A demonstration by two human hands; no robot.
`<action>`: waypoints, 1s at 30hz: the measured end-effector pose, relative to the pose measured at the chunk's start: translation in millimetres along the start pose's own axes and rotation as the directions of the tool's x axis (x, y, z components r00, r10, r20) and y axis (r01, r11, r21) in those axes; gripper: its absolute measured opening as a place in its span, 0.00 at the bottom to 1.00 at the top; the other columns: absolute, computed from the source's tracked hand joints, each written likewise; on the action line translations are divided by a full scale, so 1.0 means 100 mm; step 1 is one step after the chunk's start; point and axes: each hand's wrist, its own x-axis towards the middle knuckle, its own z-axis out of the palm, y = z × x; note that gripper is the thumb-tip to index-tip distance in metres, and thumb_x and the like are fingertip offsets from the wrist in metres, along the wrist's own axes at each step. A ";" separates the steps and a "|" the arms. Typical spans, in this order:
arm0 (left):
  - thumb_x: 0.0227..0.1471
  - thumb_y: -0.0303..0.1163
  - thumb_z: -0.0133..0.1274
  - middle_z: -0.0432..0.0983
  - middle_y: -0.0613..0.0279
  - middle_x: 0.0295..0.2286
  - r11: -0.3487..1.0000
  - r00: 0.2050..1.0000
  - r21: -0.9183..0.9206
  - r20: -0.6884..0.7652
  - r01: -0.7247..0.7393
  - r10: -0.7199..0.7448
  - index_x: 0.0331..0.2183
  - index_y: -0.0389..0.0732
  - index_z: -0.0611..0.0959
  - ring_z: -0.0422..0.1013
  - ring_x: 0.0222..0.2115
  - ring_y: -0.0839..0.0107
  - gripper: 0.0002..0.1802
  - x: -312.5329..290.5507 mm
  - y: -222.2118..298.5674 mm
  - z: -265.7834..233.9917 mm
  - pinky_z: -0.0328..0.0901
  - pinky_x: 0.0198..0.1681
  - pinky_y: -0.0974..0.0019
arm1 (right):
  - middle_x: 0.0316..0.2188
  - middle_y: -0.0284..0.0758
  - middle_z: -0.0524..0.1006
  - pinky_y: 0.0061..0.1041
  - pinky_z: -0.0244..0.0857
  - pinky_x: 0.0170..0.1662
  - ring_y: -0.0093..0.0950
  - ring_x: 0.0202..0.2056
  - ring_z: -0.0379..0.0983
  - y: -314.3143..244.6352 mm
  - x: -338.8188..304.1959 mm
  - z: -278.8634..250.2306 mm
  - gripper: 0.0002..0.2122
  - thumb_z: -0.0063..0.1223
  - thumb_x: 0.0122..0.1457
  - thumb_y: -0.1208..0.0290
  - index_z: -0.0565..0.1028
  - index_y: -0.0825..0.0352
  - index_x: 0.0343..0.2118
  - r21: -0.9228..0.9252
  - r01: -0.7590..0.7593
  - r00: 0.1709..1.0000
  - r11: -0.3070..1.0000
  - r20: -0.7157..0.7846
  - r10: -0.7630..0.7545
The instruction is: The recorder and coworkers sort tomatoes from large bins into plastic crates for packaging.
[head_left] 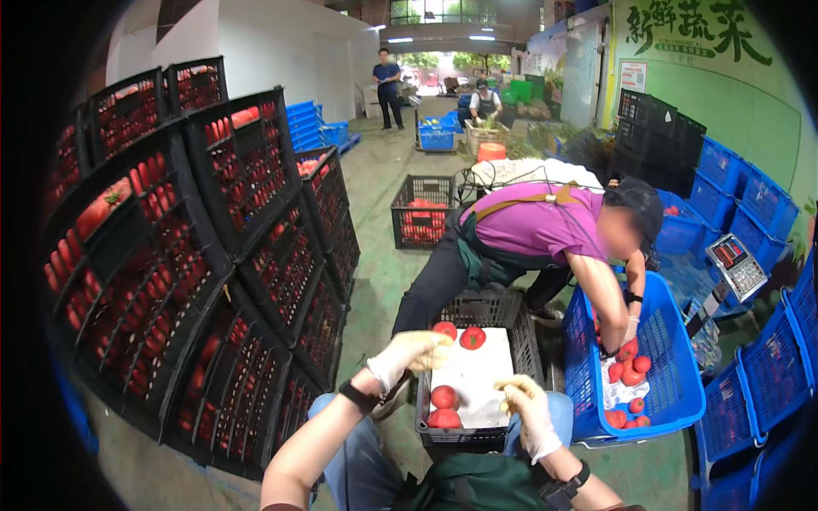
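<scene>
A black plastic crate (521, 330) stands between my knees, with a white sheet (477, 379) lining its bottom. Inside are several red tomatoes, among them one (473, 338) at the far end and another (444, 397) along the left side. My left hand (411, 351), in a pale glove, reaches over the crate's left side; its loosely stretched fingertips are close to a far-left tomato (444, 329), and contact is unclear. Above the crate's right edge hovers my right hand (527, 415), gloved too, with loosely bent fingers and nothing visible in them.
A co-worker in a purple shirt (532, 217) bends over a blue basket (635, 430) of tomatoes at the right, hands inside it. Stacked black crates (256, 183) of tomatoes rise at the left. Blue baskets (771, 375) and a scale (737, 266) stand at the right.
</scene>
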 end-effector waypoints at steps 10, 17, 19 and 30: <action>0.58 0.42 0.47 0.78 0.62 0.40 0.693 0.938 -0.664 -0.344 -0.280 0.049 0.49 0.40 0.78 0.74 0.34 0.71 0.22 0.47 -0.24 -0.73 0.68 0.43 0.67 | 0.49 0.36 0.74 0.28 0.64 0.51 0.26 0.50 0.70 0.58 1.67 0.13 0.23 0.58 0.55 0.65 0.70 0.65 0.54 -0.453 -0.190 0.979 0.871 -0.026 0.200; 0.61 0.40 0.42 0.79 0.61 0.39 0.764 0.959 -0.599 -0.268 -0.240 0.091 0.49 0.39 0.78 0.75 0.35 0.73 0.21 0.55 -0.09 -0.78 0.70 0.41 0.72 | 0.55 0.46 0.69 0.35 0.59 0.59 0.41 0.57 0.63 2.47 2.51 0.09 0.38 0.69 0.41 0.55 0.69 0.66 0.56 -0.965 0.086 0.884 0.247 0.188 0.428; 0.62 0.43 0.42 0.78 0.61 0.40 0.781 0.929 -0.514 -0.286 -0.354 0.233 0.49 0.38 0.78 0.75 0.36 0.73 0.22 0.46 -0.23 -0.83 0.70 0.43 0.70 | 0.54 0.47 0.69 0.35 0.59 0.59 0.43 0.57 0.63 2.69 2.42 0.38 0.40 0.71 0.37 0.54 0.70 0.66 0.55 -0.937 0.207 0.671 0.280 0.345 0.656; 0.63 0.36 0.44 0.80 0.58 0.39 0.891 0.951 -0.380 -0.272 -0.247 0.147 0.47 0.37 0.79 0.76 0.35 0.74 0.17 0.89 -0.07 -0.47 0.70 0.41 0.72 | 0.38 0.43 0.77 0.36 0.75 0.39 0.39 0.36 0.78 3.06 2.23 0.00 0.36 0.69 0.37 0.53 0.69 0.69 0.48 -0.696 -0.372 0.910 0.614 -0.144 0.388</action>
